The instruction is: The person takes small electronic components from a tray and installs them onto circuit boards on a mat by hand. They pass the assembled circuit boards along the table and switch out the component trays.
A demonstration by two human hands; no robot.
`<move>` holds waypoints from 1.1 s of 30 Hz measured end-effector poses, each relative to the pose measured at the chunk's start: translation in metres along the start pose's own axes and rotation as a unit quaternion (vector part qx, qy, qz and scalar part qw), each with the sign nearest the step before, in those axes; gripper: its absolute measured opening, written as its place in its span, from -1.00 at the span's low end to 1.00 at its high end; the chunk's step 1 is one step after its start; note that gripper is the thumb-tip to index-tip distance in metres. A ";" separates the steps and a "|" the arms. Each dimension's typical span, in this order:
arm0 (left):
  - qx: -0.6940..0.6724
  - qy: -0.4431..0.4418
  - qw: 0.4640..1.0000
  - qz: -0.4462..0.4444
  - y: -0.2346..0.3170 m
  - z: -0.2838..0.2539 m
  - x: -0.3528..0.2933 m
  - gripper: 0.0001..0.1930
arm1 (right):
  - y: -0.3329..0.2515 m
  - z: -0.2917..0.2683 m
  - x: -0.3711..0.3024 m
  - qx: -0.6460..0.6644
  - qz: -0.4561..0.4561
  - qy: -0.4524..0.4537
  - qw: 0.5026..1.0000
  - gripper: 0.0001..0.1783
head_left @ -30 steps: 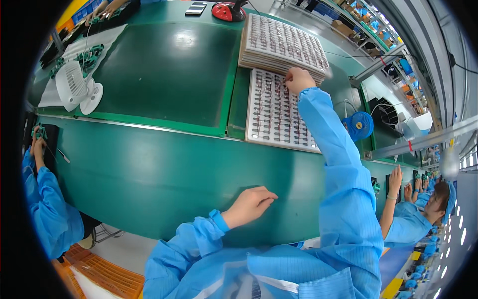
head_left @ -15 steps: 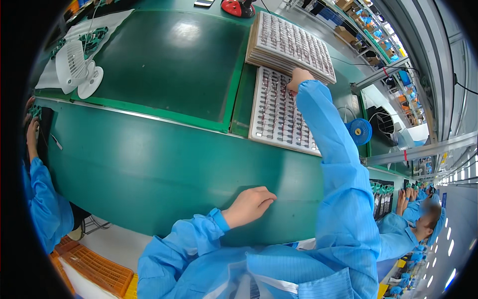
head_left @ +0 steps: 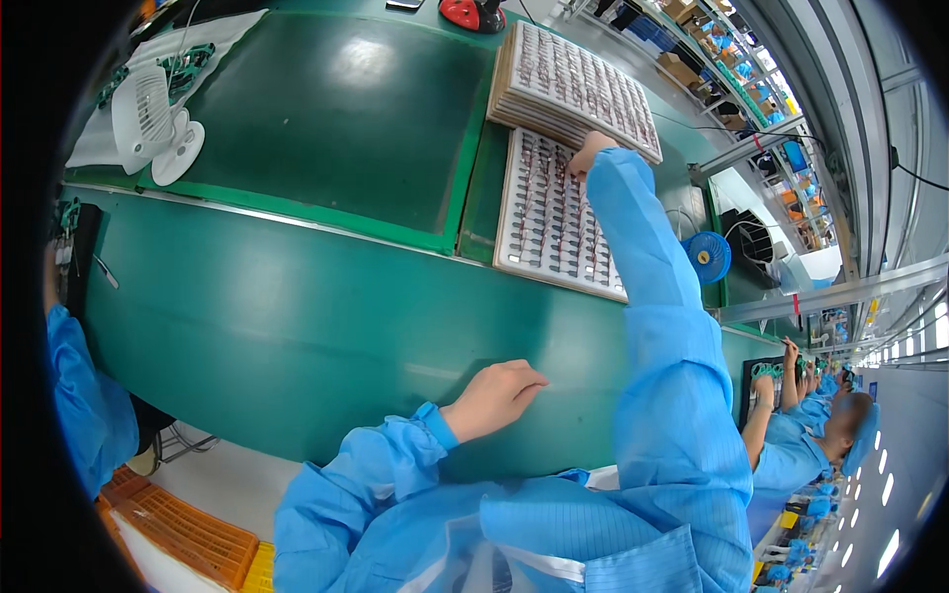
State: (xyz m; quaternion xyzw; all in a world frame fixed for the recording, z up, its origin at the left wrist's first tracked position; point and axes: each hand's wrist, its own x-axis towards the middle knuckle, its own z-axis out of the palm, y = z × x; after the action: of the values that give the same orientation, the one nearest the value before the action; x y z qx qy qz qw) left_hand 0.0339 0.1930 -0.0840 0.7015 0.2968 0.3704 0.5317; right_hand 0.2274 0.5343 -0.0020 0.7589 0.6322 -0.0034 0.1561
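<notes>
My right arm reaches far out over a white tray (head_left: pixel 559 283) holding rows of small dark parts with thin reddish wires. At the tray's far end, my right hand (head_left: pixel 593 156) is closed with its fingertips down among the parts. Whatever those fingers hold is hidden. Beside it and just beyond rises a stack of similar trays (head_left: pixel 524 116), the top one filled with the same parts. Nearer my body, my left hand (head_left: pixel 496 397) hovers over or rests on the green table (head_left: pixel 326 326). Its fingers are curled and pressed together; their contents cannot be made out.
A white fan (head_left: pixel 178 148) stands at the far left, a small blue fan (head_left: pixel 708 257) right of my right forearm. A red and black device (head_left: pixel 473 14) sits at the back. Co-workers sit on both sides; a pen-like tool (head_left: pixel 106 272) lies near the left one.
Both my hands keep nearly the same place and closed shape; the view shifts slightly. The co-worker on the right has raised the arms, and the left co-worker's hands have drawn mostly out of sight.
</notes>
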 end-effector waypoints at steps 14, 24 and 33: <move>0.023 -0.012 1.000 0.004 -0.010 -0.002 -0.012 -0.84 | -0.013 0.016 0.003 -0.071 -0.023 0.002 0.997 -0.67; 0.023 -0.004 1.000 -0.011 -0.011 -0.005 -0.013 -0.84 | 0.000 0.007 0.000 0.135 -0.001 -0.140 0.981 -0.69; 0.034 -0.005 0.999 0.007 -0.013 -0.003 -0.010 -0.84 | 0.024 0.002 -0.003 0.356 0.024 -0.208 0.911 -0.79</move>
State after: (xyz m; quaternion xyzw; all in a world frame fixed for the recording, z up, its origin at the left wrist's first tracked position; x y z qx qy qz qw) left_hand 0.0260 0.1897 -0.0979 0.7235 0.3014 0.3600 0.5061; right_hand 0.2502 0.5273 0.0024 0.7613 0.5240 -0.3820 0.0035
